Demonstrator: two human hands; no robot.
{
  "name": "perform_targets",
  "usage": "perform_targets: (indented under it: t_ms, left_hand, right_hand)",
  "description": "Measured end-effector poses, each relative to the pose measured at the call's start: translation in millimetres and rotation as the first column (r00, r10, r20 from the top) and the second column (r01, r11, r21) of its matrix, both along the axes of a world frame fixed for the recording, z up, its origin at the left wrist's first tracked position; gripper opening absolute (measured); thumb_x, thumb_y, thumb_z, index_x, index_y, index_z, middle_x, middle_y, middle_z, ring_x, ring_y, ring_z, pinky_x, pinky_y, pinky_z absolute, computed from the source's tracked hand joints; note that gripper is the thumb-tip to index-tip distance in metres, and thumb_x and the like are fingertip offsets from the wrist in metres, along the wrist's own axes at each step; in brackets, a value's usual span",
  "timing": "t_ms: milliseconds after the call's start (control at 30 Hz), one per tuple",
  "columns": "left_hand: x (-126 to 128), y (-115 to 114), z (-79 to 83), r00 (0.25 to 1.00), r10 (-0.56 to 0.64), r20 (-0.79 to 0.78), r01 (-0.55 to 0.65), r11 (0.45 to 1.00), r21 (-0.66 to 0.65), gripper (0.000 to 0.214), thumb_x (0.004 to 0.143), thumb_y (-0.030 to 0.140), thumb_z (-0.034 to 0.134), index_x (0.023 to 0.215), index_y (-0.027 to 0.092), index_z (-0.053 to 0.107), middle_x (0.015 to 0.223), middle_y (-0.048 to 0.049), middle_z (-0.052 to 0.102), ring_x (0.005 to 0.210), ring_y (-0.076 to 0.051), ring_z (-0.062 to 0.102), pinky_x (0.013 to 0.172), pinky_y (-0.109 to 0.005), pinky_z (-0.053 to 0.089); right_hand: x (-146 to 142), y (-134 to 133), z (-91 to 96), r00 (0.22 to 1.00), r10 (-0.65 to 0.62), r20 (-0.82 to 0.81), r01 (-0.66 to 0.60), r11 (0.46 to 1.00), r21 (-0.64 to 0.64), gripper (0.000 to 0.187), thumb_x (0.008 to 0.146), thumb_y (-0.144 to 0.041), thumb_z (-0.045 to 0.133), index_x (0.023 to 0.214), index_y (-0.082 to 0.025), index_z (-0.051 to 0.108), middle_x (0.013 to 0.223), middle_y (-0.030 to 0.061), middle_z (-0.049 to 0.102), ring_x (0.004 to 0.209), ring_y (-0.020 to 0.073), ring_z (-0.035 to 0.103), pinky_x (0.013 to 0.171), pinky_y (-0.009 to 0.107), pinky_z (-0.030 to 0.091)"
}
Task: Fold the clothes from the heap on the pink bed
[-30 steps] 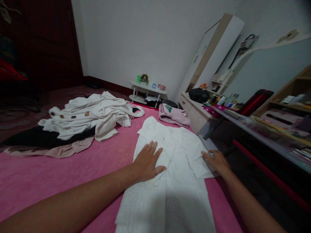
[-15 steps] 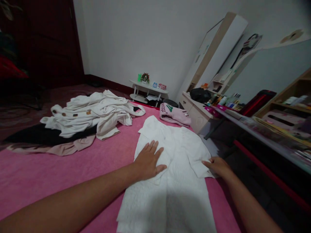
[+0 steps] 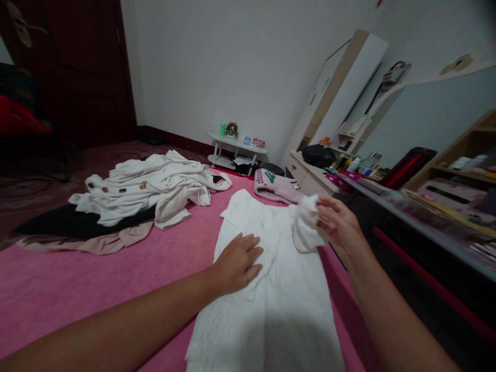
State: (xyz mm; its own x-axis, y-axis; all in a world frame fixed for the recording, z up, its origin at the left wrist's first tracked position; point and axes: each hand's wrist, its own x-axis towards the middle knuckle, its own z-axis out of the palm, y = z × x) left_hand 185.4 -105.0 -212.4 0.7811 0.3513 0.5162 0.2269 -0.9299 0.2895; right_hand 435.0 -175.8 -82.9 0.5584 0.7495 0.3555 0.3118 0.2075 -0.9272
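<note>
A white short-sleeved garment [image 3: 294, 310] lies spread on a pink bed cover [image 3: 170, 279], its lower part toward me. My left hand [image 3: 238, 263] rests flat on its left half, over a sleeve folded inward, fingers stretched out. Over the right side, my right hand [image 3: 339, 225] grips the other sleeve [image 3: 306, 227] near its edge and holds it lifted, slightly blurred. Just beyond the garment sits a folded pink sweatshirt [image 3: 277, 185] with green and dark print.
Left of the garment is a heap of white clothes [image 3: 155, 181] on black cloth [image 3: 77, 219] and pale pink cloth [image 3: 93, 240]. A small white table [image 3: 236, 142] stands by the wall. On the right is a dressing table [image 3: 418, 212] crowded with bottles.
My right hand has raised the right sleeve off the bed and carried it inward and away from me. The left hand stays pressed on the garment, almost unmoved.
</note>
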Motion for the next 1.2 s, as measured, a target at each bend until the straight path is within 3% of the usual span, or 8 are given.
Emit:
perform_targets:
  t_ms: [100, 267, 433, 633, 700, 933, 1067, 1200]
  left_hand:
    - [-5, -3, 7.8, 0.979, -0.157, 0.133, 0.145, 0.985, 0.099, 0.024, 0.089, 0.018, 0.048, 0.11, 0.02, 0.06, 0.126, -0.0091, 0.058, 0.118, -0.02, 0.052, 0.109, -0.042, 0.032]
    - [-7, -3, 12.8, 0.966, -0.159, 0.205, 0.127, 0.979, 0.161, 0.041, 0.083, 0.009, 0.051, 0.122, 0.021, 0.054, 0.141, -0.0117, 0.045, 0.131, -0.023, 0.039, 0.109, -0.044, 0.032]
    - [0, 17, 8.2, 0.982, 0.149, 0.119, -0.141, 0.987, -0.076, 0.059, 0.078, 0.025, 0.063, 0.134, 0.021, 0.046, 0.151, -0.0153, 0.025, 0.138, -0.033, 0.026, 0.109, -0.051, 0.031]
    - [13, 41, 18.5, 0.979, 0.151, -0.135, -0.17, 0.975, -0.145, 0.044, 0.082, 0.027, 0.06, 0.126, 0.028, 0.057, 0.137, -0.0127, 0.045, 0.12, -0.03, 0.05, 0.093, -0.04, 0.046]
    - [20, 46, 26.6, 0.971, 0.128, -0.2, -0.149, 0.984, -0.095, 0.034, 0.081, 0.021, 0.058, 0.114, 0.028, 0.065, 0.12, -0.0096, 0.056, 0.107, -0.026, 0.058, 0.085, -0.035, 0.048]
    - [32, 65, 69.6, 0.953, 0.211, -0.216, -0.207, 0.977, 0.04, 0.034, 0.079, 0.013, 0.054, 0.105, 0.028, 0.069, 0.095, -0.0043, 0.066, 0.087, -0.022, 0.063, 0.072, -0.028, 0.045]
    - [32, 79, 97.3, 0.949, 0.294, -0.113, -0.289, 0.955, 0.06, 0.034, 0.081, 0.016, 0.053, 0.108, 0.03, 0.069, 0.101, -0.0037, 0.068, 0.093, -0.023, 0.062, 0.076, -0.029, 0.044]
    - [27, 95, 110.9, 0.932, 0.357, -0.057, -0.354, 0.934, 0.051, 0.034, 0.081, 0.017, 0.053, 0.107, 0.029, 0.07, 0.099, -0.0036, 0.07, 0.094, -0.024, 0.063, 0.078, -0.03, 0.044]
  right_hand:
    - [-58, -7, 21.9, 0.902, 0.305, 0.305, -0.287, 0.952, -0.106, 0.057, 0.069, -0.034, 0.075, 0.122, -0.029, 0.055, 0.134, 0.0066, 0.054, 0.112, 0.023, 0.06, 0.087, 0.037, 0.052]
    - [-49, -35, -4.6, 0.807, 0.177, 0.564, 0.006, 0.951, -0.308, 0.039, 0.081, -0.04, 0.059, 0.115, -0.021, 0.062, 0.12, 0.0104, 0.064, 0.103, 0.0238, 0.063, 0.088, 0.039, 0.05]
    - [-3, -76, -58.6, 0.671, 0.219, 0.709, 0.386, 0.713, -0.585, 0.063, 0.077, -0.043, 0.057, 0.131, -0.011, 0.051, 0.133, 0.018, 0.054, 0.117, 0.0319, 0.055, 0.098, 0.044, 0.043]
    - [-11, -118, -78.2, 0.705, 0.384, 0.596, 0.396, 0.485, -0.78, 0.075, 0.074, -0.04, 0.06, 0.142, -0.016, 0.037, 0.118, 0.0157, 0.065, 0.101, 0.0331, 0.064, 0.085, 0.042, 0.047]
    - [-15, -121, -81.6, 0.724, 0.392, 0.567, 0.341, 0.511, -0.789, 0.077, 0.071, -0.032, 0.061, 0.143, -0.015, 0.035, 0.117, 0.0154, 0.065, 0.104, 0.0316, 0.063, 0.088, 0.04, 0.046]
    - [-30, -106, -64.3, 0.907, 0.196, 0.373, 0.079, 0.791, -0.607, 0.067, 0.074, -0.035, 0.056, 0.136, -0.015, 0.04, 0.117, 0.0143, 0.064, 0.109, 0.026, 0.061, 0.092, 0.037, 0.047]
    - [-57, -98, -49.4, 0.981, 0.164, 0.107, -0.095, 0.875, -0.474, 0.067, 0.075, -0.041, 0.059, 0.135, -0.021, 0.038, 0.106, 0.0106, 0.068, 0.086, 0.0225, 0.067, 0.072, 0.033, 0.053]
    - [-85, -87, -50.8, 0.982, 0.176, 0.066, -0.136, 0.906, -0.4, 0.062, 0.075, -0.036, 0.06, 0.132, -0.021, 0.044, 0.086, 0.0042, 0.064, 0.068, 0.0161, 0.061, 0.062, 0.026, 0.049]
